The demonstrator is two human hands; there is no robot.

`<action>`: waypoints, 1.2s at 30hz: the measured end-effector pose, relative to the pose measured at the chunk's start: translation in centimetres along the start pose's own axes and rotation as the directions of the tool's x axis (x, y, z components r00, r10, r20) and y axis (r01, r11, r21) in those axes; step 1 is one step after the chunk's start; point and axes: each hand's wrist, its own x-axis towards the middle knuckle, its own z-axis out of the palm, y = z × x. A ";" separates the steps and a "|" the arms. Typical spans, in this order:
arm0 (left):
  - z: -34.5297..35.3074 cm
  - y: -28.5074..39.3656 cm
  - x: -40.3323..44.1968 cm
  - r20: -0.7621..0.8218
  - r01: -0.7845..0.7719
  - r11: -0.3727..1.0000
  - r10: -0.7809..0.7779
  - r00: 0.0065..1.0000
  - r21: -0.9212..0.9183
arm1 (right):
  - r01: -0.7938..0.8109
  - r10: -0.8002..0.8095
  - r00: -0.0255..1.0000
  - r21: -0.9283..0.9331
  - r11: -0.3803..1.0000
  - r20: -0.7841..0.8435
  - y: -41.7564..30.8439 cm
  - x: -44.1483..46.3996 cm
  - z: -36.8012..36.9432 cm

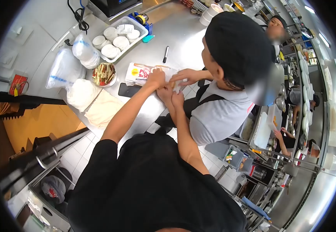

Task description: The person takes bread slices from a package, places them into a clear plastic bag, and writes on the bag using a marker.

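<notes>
the pack (139, 73) is set on the surface (148, 50) by the left hand (157, 77). the grip of neither that nor the right hand (165, 92) can be made out. the pack could be knocked askew if the co-worker's hand (188, 76) is bumped.

There's the white package (138, 74), lying on the steel counter (151, 53), red lettering (plus a yellow spot) facing up!

Plain black shirt (156, 185), short sleeves (98, 164), same black; bare forearms (131, 108), bare hands (157, 78).
</notes>
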 end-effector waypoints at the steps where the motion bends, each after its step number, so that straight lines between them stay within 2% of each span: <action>1: 1.0 -0.2 0.2 -0.039 0.016 1.000 -0.016 0.999 -0.007 | -0.016 0.017 1.000 0.031 0.999 -0.017 0.0 -0.6 -0.3; 3: 3.1 -1.0 0.3 -0.106 0.041 0.999 -0.041 0.994 -0.002 | -0.063 0.069 0.996 0.111 0.992 -0.050 0.1 -1.1 -0.6; 5: 4.3 -2.4 -0.3 -0.229 -0.021 0.987 -0.016 0.973 -0.159 | 0.100 -0.065 0.935 0.086 0.991 -0.348 2.8 -0.3 0.9; 7: 3.3 -3.7 -0.8 -0.367 -0.113 0.969 0.025 0.930 -0.220 | 0.244 -0.154 0.845 0.113 0.963 -0.512 1.0 -0.7 -0.6; 9: 1.8 -5.9 -0.8 -0.226 -0.308 0.951 0.298 0.927 -0.009 | 0.410 -0.305 0.745 0.046 0.911 -0.593 -1.9 -1.0 -1.8; 11: 2.4 -7.3 -1.3 -0.281 -0.292 0.955 0.293 0.914 0.046 | 0.519 -0.471 0.719 -0.057 0.853 -0.511 -4.3 -1.7 -3.3; 12: 1.5 -7.3 -1.3 -0.236 -0.293 0.952 0.307 0.922 0.091 | 0.543 -0.515 0.743 -0.064 0.837 -0.427 -4.6 -1.7 -3.8; 14: 0.4 -6.2 -1.3 -0.120 -0.306 0.939 0.326 0.938 0.156 | 0.526 -0.516 0.842 0.024 0.850 -0.157 -3.0 0.4 -3.2; 15: 0.1 -5.5 -0.8 -0.088 -0.317 0.934 0.334 0.939 0.165 | 0.514 -0.515 0.857 0.063 0.855 -0.008 -2.3 1.0 -2.8; 16: 0.1 -4.9 -0.2 -0.059 -0.324 0.930 0.339 0.939 0.173 | 0.533 -0.525 0.844 0.052 0.845 -0.110 -2.7 0.8 -2.7; 18: 0.4 -3.8 1.1 -0.013 -0.336 0.914 0.348 0.937 0.227 | 0.544 -0.532 0.827 0.019 0.839 -0.181 -3.8 0.5 -4.0; 20: 2.2 -4.0 2.8 -0.044 -0.346 0.914 0.363 0.931 0.214 | 0.456 -0.436 0.881 0.076 0.887 -0.184 -2.9 1.2 -3.8; 22: 3.2 -3.7 3.1 -0.047 -0.339 0.918 0.355 0.934 0.203 | 0.252 -0.259 0.966 0.266 0.931 -0.006 -1.7 2.1 -3.4; 26: 3.7 -3.6 3.5 -0.026 -0.307 0.929 0.319 0.947 0.205 | 0.121 -0.154 0.976 0.198 0.973 0.157 -0.8 3.7 -2.4; 27: 3.4 -3.4 3.1 -0.024 -0.318 0.931 0.328 0.944 0.180 | 0.077 -0.116 0.978 0.222 0.972 0.173 -1.2 3.8 -2.3; 29: 3.5 -3.7 2.8 -0.058 -0.324 0.932 0.337 0.940 0.163 | 0.085 -0.101 0.993 0.238 0.968 0.055 -2.4 3.8 -2.0; 30: 3.7 -3.8 3.0 -0.105 -0.327 0.929 0.348 0.932 0.175 | 0.057 -0.080 0.994 0.288 0.956 0.070 -2.6 4.0 -2.0; 33: 3.5 -3.1 2.8 -0.116 -0.316 0.933 0.337 0.934 0.171 | -0.032 -0.025 0.984 0.308 0.951 0.177 -3.2 4.0 -0.9; 36: 3.8 -3.7 2.7 -0.165 -0.336 0.926 0.363 0.917 0.172 | 0.038 -0.079 0.985 0.248 0.968 0.157 -0.6 5.6 3.8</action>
